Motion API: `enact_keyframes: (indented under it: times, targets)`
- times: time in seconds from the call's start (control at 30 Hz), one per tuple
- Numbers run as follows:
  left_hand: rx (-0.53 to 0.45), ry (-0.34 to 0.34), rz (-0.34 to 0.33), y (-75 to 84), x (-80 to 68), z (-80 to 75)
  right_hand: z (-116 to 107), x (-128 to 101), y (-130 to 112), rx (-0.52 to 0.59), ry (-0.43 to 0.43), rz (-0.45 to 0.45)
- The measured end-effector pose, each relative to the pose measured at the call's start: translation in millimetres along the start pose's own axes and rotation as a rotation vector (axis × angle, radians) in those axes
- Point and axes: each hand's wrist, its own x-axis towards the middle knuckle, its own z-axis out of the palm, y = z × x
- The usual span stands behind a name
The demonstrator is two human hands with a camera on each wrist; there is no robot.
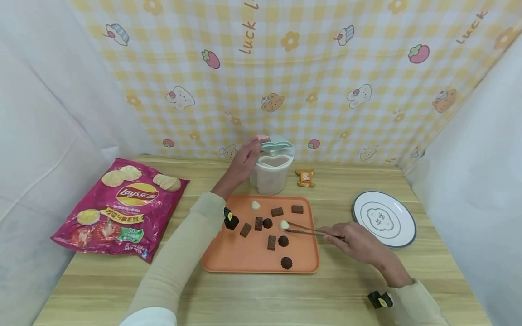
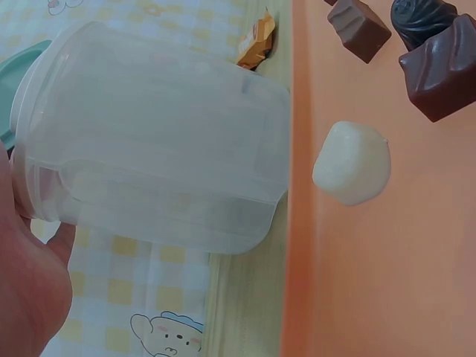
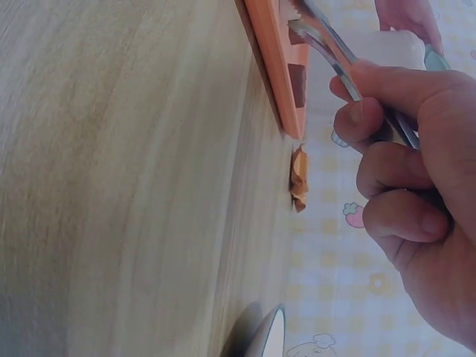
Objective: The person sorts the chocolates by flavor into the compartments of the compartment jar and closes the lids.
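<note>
My left hand (image 1: 246,158) holds the rim of a clear plastic container (image 1: 271,181) behind the tray, its thumb against the side in the left wrist view. The container's green flap (image 1: 275,146) stands raised over a heart-shaped opening. My right hand (image 1: 356,242) grips metal tongs (image 1: 317,232), fingers curled round the handle. At the tong tips, over the orange tray (image 1: 232,260), is a white chocolate (image 1: 284,225). A second white chocolate (image 1: 255,205) lies near the tray's back edge. Several brown chocolate bars (image 1: 271,242) and dark round chocolates (image 1: 287,263) are spread across the tray.
A large magenta chip bag (image 1: 138,213) lies on the left of the wooden table. An orange-wrapped snack (image 1: 305,177) sits right of the container. At the right is a white plate (image 1: 401,224) with a dark rim. A checked curtain (image 1: 314,77) hangs behind.
</note>
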Motion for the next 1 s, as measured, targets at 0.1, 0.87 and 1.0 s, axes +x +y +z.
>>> enact_keyframes:
  times: [0.1,0.87,1.0]
  targets:
    - [-0.003,0.003,0.003,0.4,-0.2,-0.3,0,1,1,-0.021,0.005,0.003]
    - [-0.003,0.010,-0.013,0.5,0.0,1.9,13,34,-10,-0.042,0.071,0.084]
    - [0.011,0.016,0.002,-1.5,0.8,1.7,18,40,-12,-0.067,0.095,0.057]
